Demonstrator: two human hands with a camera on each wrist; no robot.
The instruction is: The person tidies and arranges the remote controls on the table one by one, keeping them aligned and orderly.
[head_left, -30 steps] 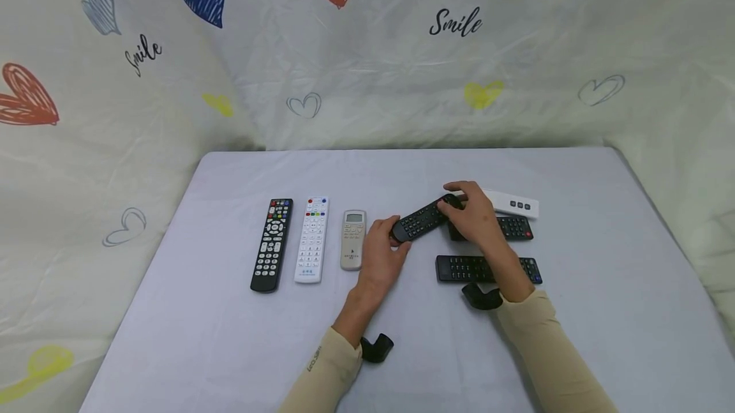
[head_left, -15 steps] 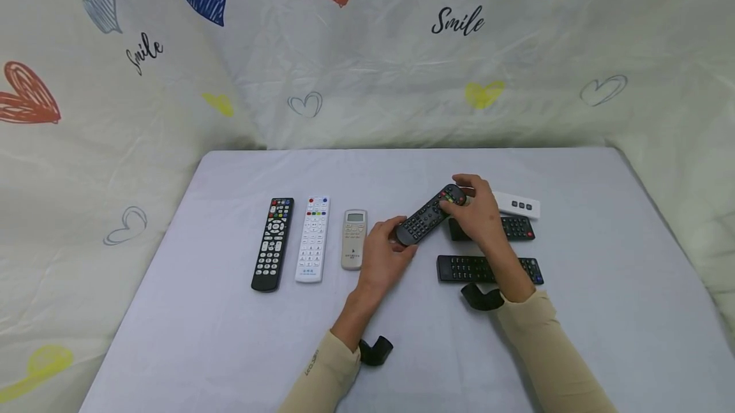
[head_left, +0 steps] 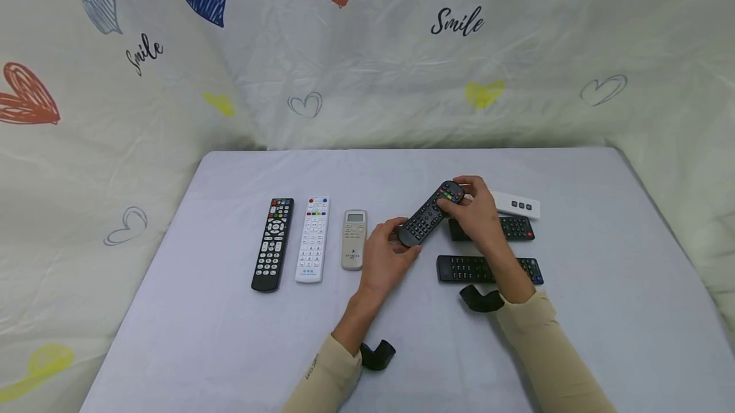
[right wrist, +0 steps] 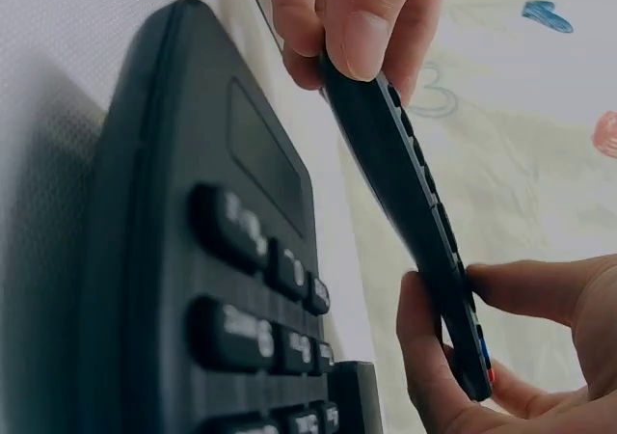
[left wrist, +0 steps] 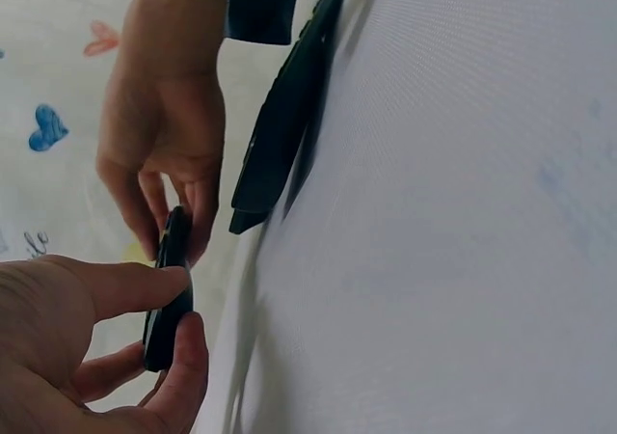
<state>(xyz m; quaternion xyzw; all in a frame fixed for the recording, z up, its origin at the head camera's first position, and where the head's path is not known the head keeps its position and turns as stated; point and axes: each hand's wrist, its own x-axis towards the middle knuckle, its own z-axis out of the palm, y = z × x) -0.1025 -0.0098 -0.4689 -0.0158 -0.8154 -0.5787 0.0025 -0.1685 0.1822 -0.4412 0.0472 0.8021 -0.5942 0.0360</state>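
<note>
Both hands hold one dark remote (head_left: 429,215) just above the table, slanted with its coloured buttons at the far end. My left hand (head_left: 402,239) pinches the near end between thumb and fingers. The far end is gripped by my right hand (head_left: 460,201). In the left wrist view the remote (left wrist: 170,297) shows edge-on between my left hand (left wrist: 164,309) and the right hand's fingers (left wrist: 154,212). The right wrist view shows the remote (right wrist: 400,198) from the side, the right hand (right wrist: 453,347) at its coloured end and the left hand's fingertips (right wrist: 359,39) at the other.
A black remote (head_left: 272,244), a white one (head_left: 312,239) and a small grey one (head_left: 353,239) lie side by side on the left of the table (head_left: 230,336). A white remote (head_left: 517,204) and two black remotes (head_left: 519,228) (head_left: 459,268) lie crosswise under my right arm.
The held remote has risen slightly and swung to a steeper slant, its far end moving away from me. Both hands kept their hold.
</note>
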